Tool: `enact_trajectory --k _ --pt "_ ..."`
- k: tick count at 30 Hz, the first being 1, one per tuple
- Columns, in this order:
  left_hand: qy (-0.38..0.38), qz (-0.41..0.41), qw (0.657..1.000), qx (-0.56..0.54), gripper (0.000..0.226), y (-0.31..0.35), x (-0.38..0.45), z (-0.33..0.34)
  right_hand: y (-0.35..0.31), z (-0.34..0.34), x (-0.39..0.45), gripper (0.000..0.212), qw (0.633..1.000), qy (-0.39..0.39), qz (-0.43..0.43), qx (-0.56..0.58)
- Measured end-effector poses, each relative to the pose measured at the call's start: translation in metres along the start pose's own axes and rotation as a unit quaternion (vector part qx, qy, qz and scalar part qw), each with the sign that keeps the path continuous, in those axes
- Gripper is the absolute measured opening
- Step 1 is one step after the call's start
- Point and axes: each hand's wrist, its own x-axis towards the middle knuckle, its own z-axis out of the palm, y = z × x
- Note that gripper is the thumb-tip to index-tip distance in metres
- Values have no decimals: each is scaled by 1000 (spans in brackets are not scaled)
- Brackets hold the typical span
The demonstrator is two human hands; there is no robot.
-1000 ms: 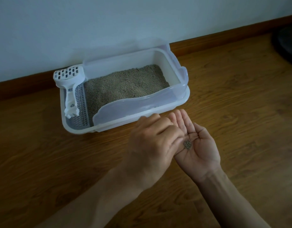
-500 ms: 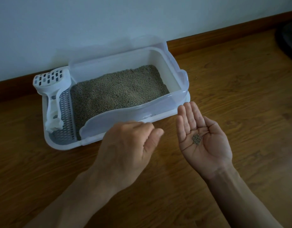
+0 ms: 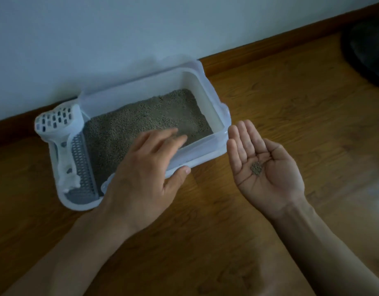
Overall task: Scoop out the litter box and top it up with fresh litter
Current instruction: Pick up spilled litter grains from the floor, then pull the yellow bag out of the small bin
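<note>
The left hand [image 3: 145, 165] reaches forward palm down, fingers stretched out and slightly spread, thumb splayed to the side. The right hand [image 3: 263, 167] lies palm up, fingers straight and together, forearm running back to the lower right. Both forearms are bare.

Place: you are in a home room.
Evidence: wooden floor [image 3: 269, 99], wooden skirting board [image 3: 269, 50], plain wall [image 3: 141, 28], cat's litter box [image 3: 218, 146] on the floor.
</note>
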Motion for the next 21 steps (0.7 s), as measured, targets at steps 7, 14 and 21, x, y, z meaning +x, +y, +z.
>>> enact_trajectory --k 7,14,21 --pt "-65 -26 997 -13 61 96 13 -168 -64 162 -118 55 999 32 9 2" --pt "-68 -52 996 9 55 217 13 -389 -137 368 -272 56 999 45 -13 21" --pt "-28 -68 996 42 51 351 9 -599 -208 568 -434 57 999 -14 -16 31"
